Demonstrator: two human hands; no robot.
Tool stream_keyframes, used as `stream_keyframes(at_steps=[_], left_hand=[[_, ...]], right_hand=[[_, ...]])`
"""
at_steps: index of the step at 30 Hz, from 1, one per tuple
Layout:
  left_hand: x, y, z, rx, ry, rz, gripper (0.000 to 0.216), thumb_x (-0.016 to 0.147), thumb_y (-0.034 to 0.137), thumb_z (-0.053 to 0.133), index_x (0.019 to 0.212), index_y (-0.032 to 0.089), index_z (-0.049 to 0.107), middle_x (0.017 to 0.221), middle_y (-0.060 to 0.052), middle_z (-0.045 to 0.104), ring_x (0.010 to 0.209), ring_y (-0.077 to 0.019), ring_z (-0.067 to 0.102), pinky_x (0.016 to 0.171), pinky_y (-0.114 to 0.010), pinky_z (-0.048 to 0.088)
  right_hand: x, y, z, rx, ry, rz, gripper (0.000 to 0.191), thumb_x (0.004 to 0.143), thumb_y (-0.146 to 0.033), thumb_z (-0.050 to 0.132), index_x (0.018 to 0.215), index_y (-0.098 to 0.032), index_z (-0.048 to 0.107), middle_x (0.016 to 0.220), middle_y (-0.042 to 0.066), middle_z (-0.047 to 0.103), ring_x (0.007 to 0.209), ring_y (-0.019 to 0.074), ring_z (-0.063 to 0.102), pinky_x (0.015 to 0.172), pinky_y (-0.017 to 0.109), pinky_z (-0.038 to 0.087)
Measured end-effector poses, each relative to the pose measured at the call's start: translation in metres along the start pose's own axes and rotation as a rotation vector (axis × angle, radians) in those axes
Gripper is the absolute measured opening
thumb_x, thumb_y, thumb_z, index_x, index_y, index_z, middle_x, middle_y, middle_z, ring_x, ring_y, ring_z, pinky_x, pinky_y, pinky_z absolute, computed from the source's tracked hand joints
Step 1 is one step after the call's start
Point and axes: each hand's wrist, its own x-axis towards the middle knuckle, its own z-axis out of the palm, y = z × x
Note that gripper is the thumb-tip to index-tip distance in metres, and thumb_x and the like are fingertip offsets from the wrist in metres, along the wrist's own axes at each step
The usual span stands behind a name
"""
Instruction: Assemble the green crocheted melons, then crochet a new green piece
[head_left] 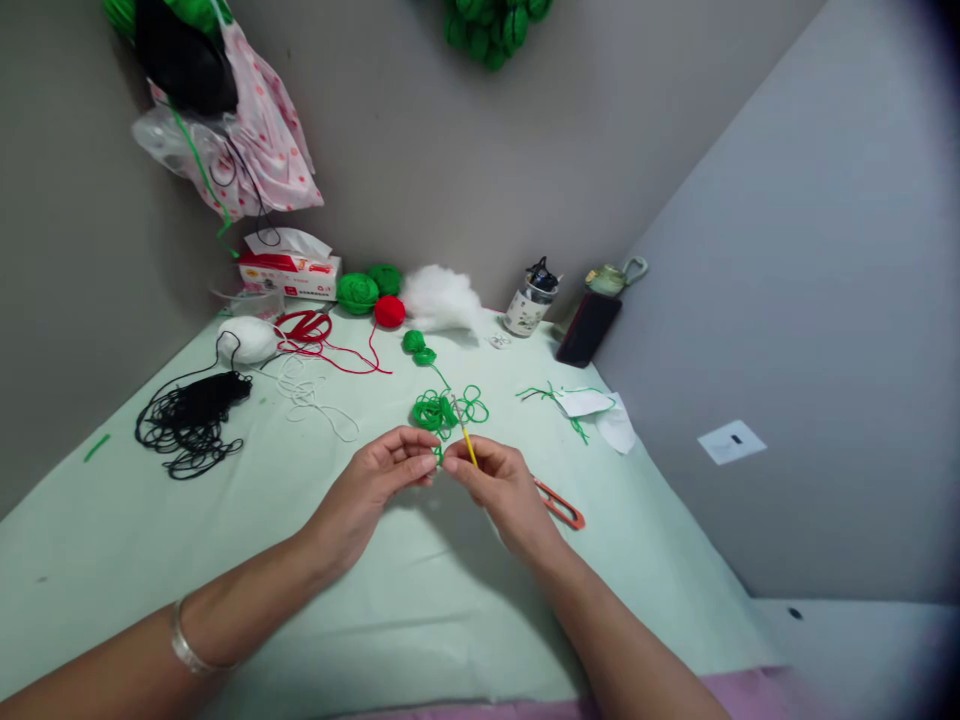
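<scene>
Above the middle of the table, my left hand pinches a small piece of green yarn between thumb and fingers. Close beside it, my right hand is closed around a crochet hook with a yellow handle, its metal tip pointing up and away. The right fingertips also meet the green yarn. Just beyond both hands lies a loose tangle of green yarn, from which a strand runs back to two small green yarn balls. An orange-handled cutter rests beside my right wrist, partly covered by the hand.
Black yarn, white yarn and red-handled scissors lie at left. Behind stand a tissue box, green balls, a red ball and white stuffing. A jar and phone are at the back right.
</scene>
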Motion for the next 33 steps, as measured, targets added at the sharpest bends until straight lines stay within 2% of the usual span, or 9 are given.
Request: stream_keyframes(at_steps=[9, 18, 22, 27, 31, 33], left_hand=[[-0.001, -0.004, 0.003, -0.005, 0.004, 0.005, 0.015, 0.084, 0.032, 0.081, 0.091, 0.021, 0.073, 0.093, 0.0, 0.068, 0.088, -0.0142, 0.063, 0.084, -0.026, 0.052], [0.004, -0.005, -0.001, 0.119, 0.011, 0.01, 0.02, 0.079, 0.036, 0.083, 0.082, 0.019, 0.074, 0.081, -0.001, 0.069, 0.079, -0.0165, 0.064, 0.081, -0.03, 0.05], [0.003, -0.004, 0.0, 0.134, 0.001, 0.001, 0.021, 0.08, 0.037, 0.083, 0.081, 0.019, 0.074, 0.08, -0.001, 0.067, 0.079, -0.0169, 0.062, 0.082, -0.031, 0.049], [0.001, -0.005, -0.001, 0.089, -0.001, -0.014, 0.021, 0.084, 0.04, 0.08, 0.085, 0.02, 0.071, 0.089, -0.001, 0.066, 0.09, -0.0183, 0.063, 0.094, -0.035, 0.047], [0.0, -0.005, -0.001, 0.083, 0.02, -0.027, 0.022, 0.086, 0.041, 0.079, 0.086, 0.02, 0.071, 0.092, -0.002, 0.068, 0.098, -0.0203, 0.063, 0.1, -0.036, 0.043], [-0.001, -0.004, -0.001, 0.084, 0.025, -0.02, 0.022, 0.086, 0.041, 0.078, 0.086, 0.02, 0.072, 0.092, -0.002, 0.069, 0.099, -0.0205, 0.064, 0.099, -0.034, 0.043]], right_hand=[[0.001, 0.001, -0.001, 0.01, 0.006, 0.008, 0.029, 0.075, -0.043, 0.081, 0.076, -0.018, 0.067, 0.063, -0.006, 0.047, 0.06, 0.0095, 0.035, 0.058, 0.026, 0.028], [0.0, 0.002, -0.002, -0.06, 0.027, -0.007, 0.025, 0.079, -0.041, 0.077, 0.075, -0.018, 0.067, 0.067, -0.004, 0.049, 0.065, 0.0116, 0.038, 0.06, 0.027, 0.029], [0.0, 0.006, -0.004, -0.045, 0.028, 0.008, 0.026, 0.085, -0.042, 0.072, 0.076, -0.018, 0.067, 0.065, -0.005, 0.046, 0.06, 0.0102, 0.035, 0.058, 0.026, 0.027], [0.002, 0.009, -0.014, -0.001, 0.124, -0.111, 0.044, 0.099, -0.049, 0.053, 0.075, -0.018, 0.073, 0.068, 0.0, 0.055, 0.068, 0.0132, 0.048, 0.065, 0.027, 0.036], [-0.002, 0.008, -0.017, 0.087, 0.216, -0.165, 0.044, 0.099, -0.054, 0.053, 0.08, -0.019, 0.073, 0.061, -0.003, 0.05, 0.058, 0.0117, 0.045, 0.056, 0.027, 0.034], [-0.006, 0.007, -0.014, 0.118, 0.224, -0.241, 0.042, 0.1, -0.054, 0.054, 0.087, -0.019, 0.074, 0.065, -0.001, 0.059, 0.059, 0.0126, 0.052, 0.059, 0.028, 0.04]])
